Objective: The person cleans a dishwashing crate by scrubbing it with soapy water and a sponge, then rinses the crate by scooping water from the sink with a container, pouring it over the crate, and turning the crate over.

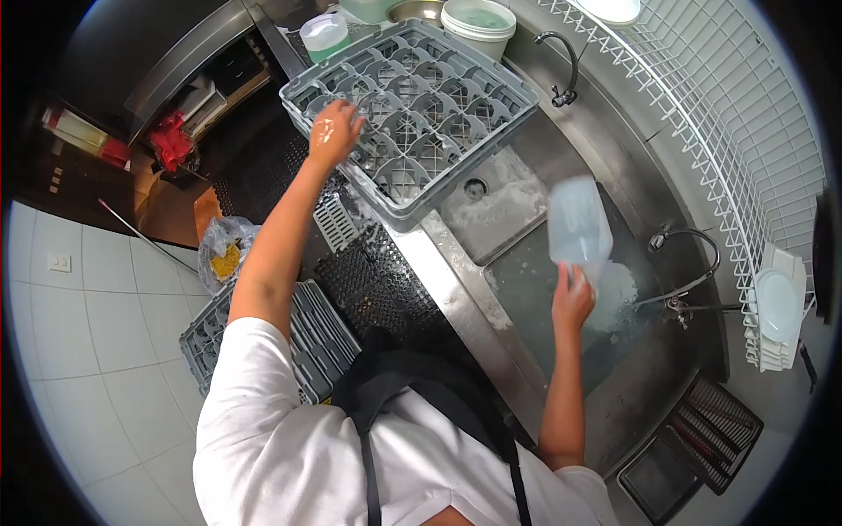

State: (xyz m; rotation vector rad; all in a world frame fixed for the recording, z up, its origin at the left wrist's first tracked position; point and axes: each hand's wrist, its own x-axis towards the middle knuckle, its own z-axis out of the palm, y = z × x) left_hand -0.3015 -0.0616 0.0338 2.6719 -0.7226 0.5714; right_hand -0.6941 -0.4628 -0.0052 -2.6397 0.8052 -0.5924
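My left hand [336,131] is at the left edge of a grey compartment rack [386,210], its fingers bent over the rim; whether it grips the rim is hard to tell. The rack rests across the counter and the smaller sink basin. Over the larger, water-filled basin [544,307], my right hand [574,296] holds a translucent plastic container [579,223] by its lower end. The container is slightly blurred. Water runs from a curved faucet [702,241] into the basin beside it.
A second faucet [570,74] stands behind the rack, near a white bucket [478,26]. A white wire shelf [702,114] lines the right wall, above a black drying rack [715,430]. Grey racks [316,342] and a plastic bag [224,250] are low at left.
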